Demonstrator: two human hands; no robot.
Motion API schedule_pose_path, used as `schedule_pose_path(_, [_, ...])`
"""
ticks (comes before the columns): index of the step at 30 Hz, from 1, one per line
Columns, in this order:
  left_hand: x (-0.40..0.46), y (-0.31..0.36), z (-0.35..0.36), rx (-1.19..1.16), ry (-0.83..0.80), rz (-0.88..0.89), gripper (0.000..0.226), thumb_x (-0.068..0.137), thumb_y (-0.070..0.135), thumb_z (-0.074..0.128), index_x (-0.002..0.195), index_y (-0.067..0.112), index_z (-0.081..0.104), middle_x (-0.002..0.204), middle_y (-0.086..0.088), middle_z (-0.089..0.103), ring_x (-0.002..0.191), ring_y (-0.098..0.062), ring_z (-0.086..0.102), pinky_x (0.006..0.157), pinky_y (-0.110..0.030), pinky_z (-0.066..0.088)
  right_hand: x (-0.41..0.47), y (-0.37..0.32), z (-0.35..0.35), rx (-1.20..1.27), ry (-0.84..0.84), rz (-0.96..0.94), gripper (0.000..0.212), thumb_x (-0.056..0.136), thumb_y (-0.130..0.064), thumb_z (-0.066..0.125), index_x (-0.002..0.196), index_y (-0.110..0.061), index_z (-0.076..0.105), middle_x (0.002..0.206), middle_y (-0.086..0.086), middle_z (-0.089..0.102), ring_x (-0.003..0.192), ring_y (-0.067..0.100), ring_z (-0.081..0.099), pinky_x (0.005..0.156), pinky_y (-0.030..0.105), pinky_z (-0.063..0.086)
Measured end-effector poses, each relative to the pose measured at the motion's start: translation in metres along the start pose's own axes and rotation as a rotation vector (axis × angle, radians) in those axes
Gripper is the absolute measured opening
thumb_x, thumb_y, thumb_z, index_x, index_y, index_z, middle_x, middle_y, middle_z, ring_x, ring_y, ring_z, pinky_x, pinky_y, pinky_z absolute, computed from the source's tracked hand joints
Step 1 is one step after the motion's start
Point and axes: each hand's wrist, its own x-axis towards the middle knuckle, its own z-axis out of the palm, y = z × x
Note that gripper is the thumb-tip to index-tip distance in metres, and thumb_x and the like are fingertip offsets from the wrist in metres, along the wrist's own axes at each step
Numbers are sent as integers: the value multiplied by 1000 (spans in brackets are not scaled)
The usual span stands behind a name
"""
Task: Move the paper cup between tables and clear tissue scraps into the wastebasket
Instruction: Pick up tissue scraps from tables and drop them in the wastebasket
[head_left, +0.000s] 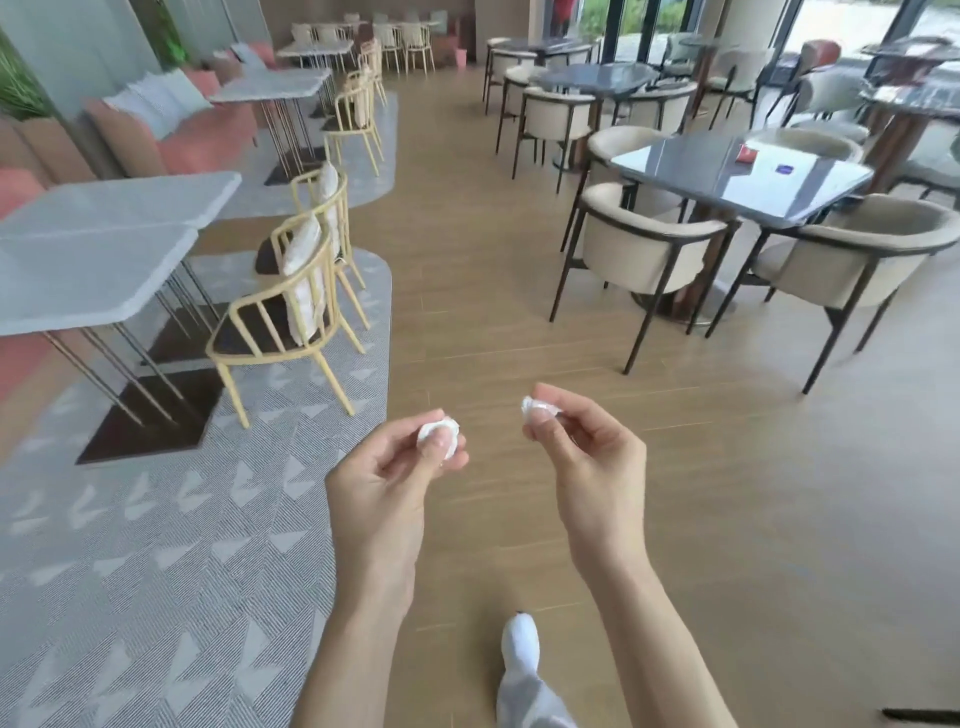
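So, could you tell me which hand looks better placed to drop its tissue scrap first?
Neither clearly. The left hand pinches one tissue scrap and the right hand pinches another scrap, both at similar height over the wood floor. No wastebasket is in view, so I cannot tell which is nearer.

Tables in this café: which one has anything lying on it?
The dark glossy square table on the right, ringed by cream armchairs; a small red item and a blue-marked white item lie on it. The pale grey tables on the left show nothing on top.
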Motion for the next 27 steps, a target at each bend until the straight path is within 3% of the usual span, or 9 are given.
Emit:
schedule_pose_path(7, [191,-23,79,46,-13,40,11,88,3,77,97,7,78,88,-15,78,86,-29,76,79,-24,60,201,26,71,48,-74,29,12,93,-9,75,104,-14,79,76,-3,73,73,8,68,74,14,52])
schedule_pose_path(16, [397,-34,146,39,66,70,19,87,-3,76,97,13,80,91,-1,81,87,-12,77,81,-17,57,404,40,157,9,-200,61,10,92,-12,77,101,-16,80,75,-3,74,73,5,69,72,12,52])
schedule_pose_path(21, [505,-65,174,47,62,28,22,89,-3,75,100,15,80,96,-5,81,97,-18,77,87,-20,57,510,69,189,-17,-170,91,10,93,-10,76,102,-13,79,74,-5,74,72,5,69,73,12,51])
schedule_pose_path(27, [666,-105,229,-14,24,-46,20,89,-3,75,102,11,79,96,-7,81,95,-24,78,84,-19,57,672,98,238,-54,-128,85,9,92,-13,77,101,-14,79,76,-3,75,72,6,70,74,13,52])
